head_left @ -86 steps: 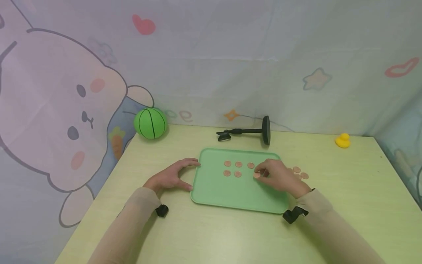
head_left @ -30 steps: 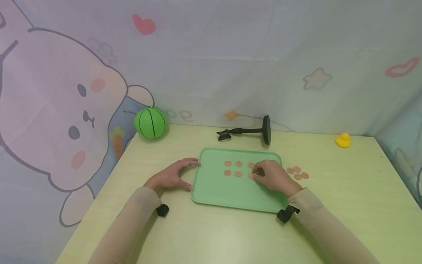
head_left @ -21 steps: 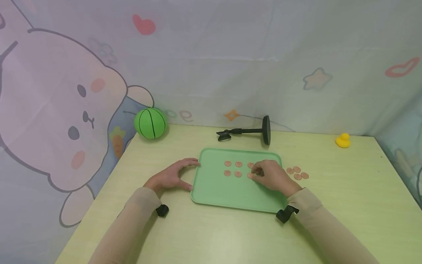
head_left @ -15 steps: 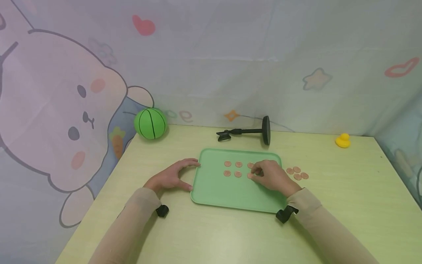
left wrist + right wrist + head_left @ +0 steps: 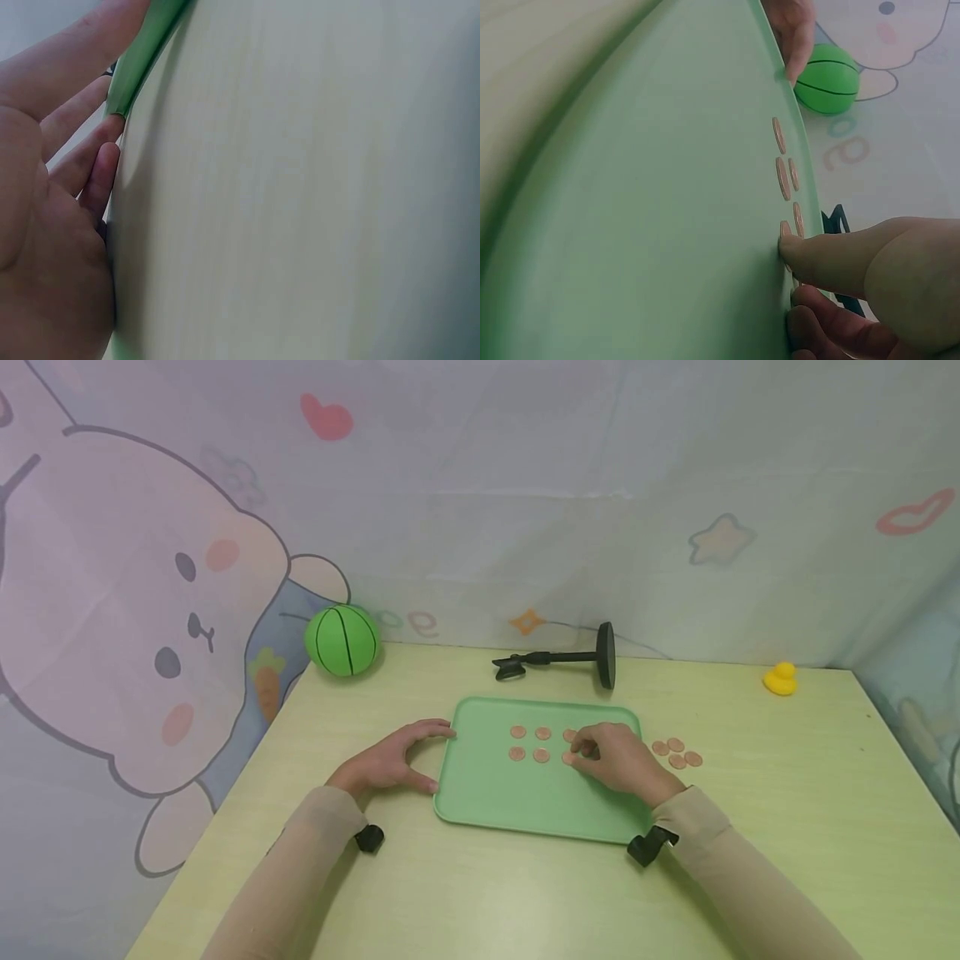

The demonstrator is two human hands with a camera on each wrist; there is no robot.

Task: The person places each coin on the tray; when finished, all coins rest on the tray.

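A light green tray (image 5: 510,802) lies on the table, bearing several copper coins (image 5: 542,755) in two short rows. My right hand (image 5: 618,762) is over the tray's right half, thumb and fingertips at a coin (image 5: 567,758) at the right end of the nearer row. In the right wrist view the thumb (image 5: 810,255) covers part of that coin, which is low at the tray surface, with the other fingers curled beside it. My left hand (image 5: 390,760) rests at the tray's left rim, thumb and fingers spread apart along it; the left wrist view shows fingertips touching the green edge (image 5: 139,71).
Several more coins (image 5: 677,761) lie on the table just right of the tray. Behind it is a black stand (image 5: 562,657) on its side. A green ball (image 5: 342,641) sits at the back left, a yellow toy duck (image 5: 780,679) at the back right, before a printed cloth.
Over about three seconds my right hand has moved slightly left with its coin, bringing it into line with the nearer row. In the last half second it barely moves. The left hand stays put.
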